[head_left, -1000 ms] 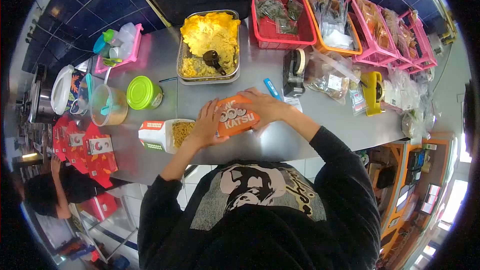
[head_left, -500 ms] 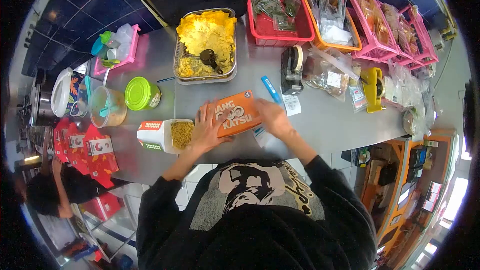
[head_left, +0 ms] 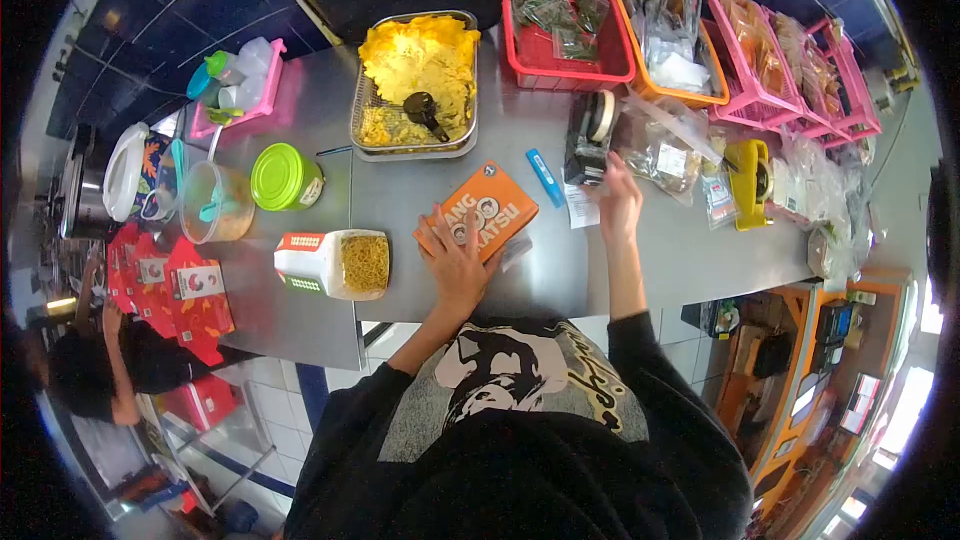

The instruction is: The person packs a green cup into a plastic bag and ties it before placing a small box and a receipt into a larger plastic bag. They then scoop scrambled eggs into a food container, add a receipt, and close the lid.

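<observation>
My left hand (head_left: 458, 258) holds an orange printed cardboard box (head_left: 488, 198), its fingers spread over the printed face and the thumb by the near edge. The box sits at a slant on the steel counter. At the front of a black tape dispenser (head_left: 590, 135) with a pale roll is my right hand (head_left: 620, 202). Its fingers are drawn together; whatever is between them is too small to make out. A white box of noodles (head_left: 363, 265) lies to the left of my left hand. A blue pen-like item (head_left: 544, 178) and a printed slip (head_left: 581, 207) lie between my hands.
Behind stands a metal tray (head_left: 415, 153) of yellow food with a black scoop (head_left: 425, 115). Red (head_left: 570, 73) and orange (head_left: 690, 97) baskets of packets are at the back right. A green-lidded tub (head_left: 285, 177) stands left. Another person's arm (head_left: 118, 365) shows far left, by red packaging (head_left: 190, 315).
The orange box has turned to a steeper slant, and my left hand has moved right with it. My right hand has left the box and moved right to the tape dispenser.
</observation>
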`<state>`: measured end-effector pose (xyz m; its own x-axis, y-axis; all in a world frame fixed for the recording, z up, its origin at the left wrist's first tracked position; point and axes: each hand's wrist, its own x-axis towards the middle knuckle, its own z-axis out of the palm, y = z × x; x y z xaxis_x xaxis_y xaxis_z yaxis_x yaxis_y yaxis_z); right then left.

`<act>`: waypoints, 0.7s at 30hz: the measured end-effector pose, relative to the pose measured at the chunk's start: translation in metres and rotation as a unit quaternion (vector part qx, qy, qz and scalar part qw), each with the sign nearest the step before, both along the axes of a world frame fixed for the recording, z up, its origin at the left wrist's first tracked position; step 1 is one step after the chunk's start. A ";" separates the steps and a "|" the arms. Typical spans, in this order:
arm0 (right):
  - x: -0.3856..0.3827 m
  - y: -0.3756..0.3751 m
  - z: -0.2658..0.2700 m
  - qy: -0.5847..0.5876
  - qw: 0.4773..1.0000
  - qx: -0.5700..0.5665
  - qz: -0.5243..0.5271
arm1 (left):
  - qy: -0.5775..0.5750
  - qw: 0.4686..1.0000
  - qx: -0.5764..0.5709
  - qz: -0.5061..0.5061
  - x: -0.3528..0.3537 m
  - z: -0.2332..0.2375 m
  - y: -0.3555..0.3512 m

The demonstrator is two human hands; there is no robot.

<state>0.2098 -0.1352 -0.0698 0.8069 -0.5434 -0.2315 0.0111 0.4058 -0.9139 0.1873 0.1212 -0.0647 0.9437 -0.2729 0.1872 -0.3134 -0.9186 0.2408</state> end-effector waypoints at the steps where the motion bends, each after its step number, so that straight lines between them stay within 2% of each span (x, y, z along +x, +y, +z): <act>1: -0.007 0.006 -0.008 -0.098 0.992 0.047 -0.060 | 0.002 1.000 0.008 0.006 0.000 -0.001 0.000; 2: -0.013 0.011 -0.025 -0.103 0.986 -0.101 -0.079 | 0.006 1.000 0.009 0.012 -0.001 -0.003 0.000; 3: -0.017 0.013 -0.029 -0.098 0.987 -0.099 -0.075 | -0.009 1.000 0.003 0.004 -0.001 -0.004 0.001; 4: -0.020 0.014 -0.032 -0.048 0.961 -0.261 -0.077 | -0.027 1.000 -0.003 -0.004 -0.002 -0.004 0.002; 5: -0.020 0.014 -0.035 -0.001 0.906 -0.416 -0.077 | -0.026 1.000 -0.003 0.000 -0.003 -0.003 0.002; 6: -0.017 0.008 -0.044 0.066 0.919 -0.379 -0.088 | -0.015 1.000 0.008 0.000 -0.003 -0.001 0.001; 7: -0.019 0.003 -0.050 0.061 0.920 -0.379 -0.084 | -0.005 1.000 0.019 0.001 -0.002 0.001 0.002; 9: -0.029 -0.003 -0.057 0.138 0.838 -0.510 -0.134 | 0.000 1.000 0.018 0.007 -0.003 0.005 0.002; 10: -0.029 0.002 -0.043 0.131 0.839 -0.513 -0.129 | 0.008 1.000 0.015 0.010 -0.002 0.006 0.000; 12: -0.043 0.018 -0.008 0.123 0.916 -0.380 -0.040 | 0.001 1.000 0.011 0.014 -0.001 0.006 0.001; 14: -0.043 0.050 0.032 0.129 0.941 -0.282 0.138 | -0.006 1.000 0.008 0.008 -0.004 0.004 0.000; 15: -0.041 0.065 0.023 0.085 0.933 -0.301 0.177 | -0.029 1.000 -0.002 0.007 -0.003 0.004 0.000; 16: -0.036 0.073 0.017 0.070 0.901 -0.335 0.265 | -0.055 0.998 -0.013 0.007 -0.001 0.003 -0.001; 21: -0.024 0.091 -0.009 0.080 0.912 -0.247 0.317 | -0.055 0.998 -0.021 -0.009 0.003 -0.006 0.004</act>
<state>0.1857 -0.0440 -0.0790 0.9724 -0.0502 -0.2277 -0.2330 -0.1766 -0.9563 0.1902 0.1248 -0.0708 0.9117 -0.2789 0.3018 -0.3564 -0.9022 0.2428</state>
